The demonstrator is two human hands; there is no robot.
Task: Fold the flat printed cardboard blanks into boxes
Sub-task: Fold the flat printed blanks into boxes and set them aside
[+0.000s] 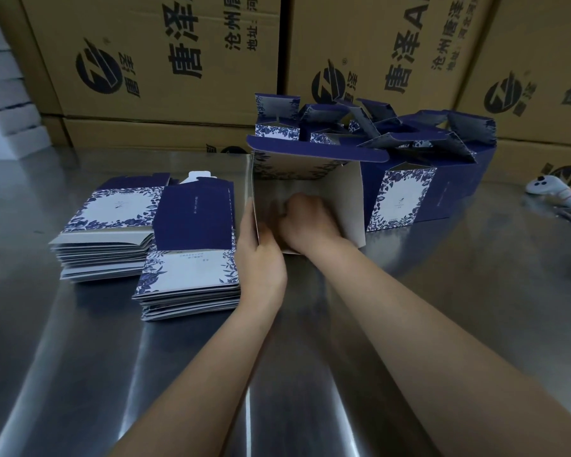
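A half-folded blue and white box (310,173) lies on its side at the centre of the steel table (442,291), its grey inside open toward me. My left hand (261,255) grips the box's left wall at the near edge. My right hand (307,222) reaches inside the box with its fingers curled, blurred, pressing at the inner panels. Two stacks of flat printed blanks lie to the left: the far stack (112,222) and the near stack (192,258).
Several folded blue boxes (419,163) with raised flaps stand behind and to the right of the open box. Large brown cartons (165,67) wall off the table's far edge. A white controller (554,192) lies at the far right. White foam pieces (4,94) are stacked at the far left.
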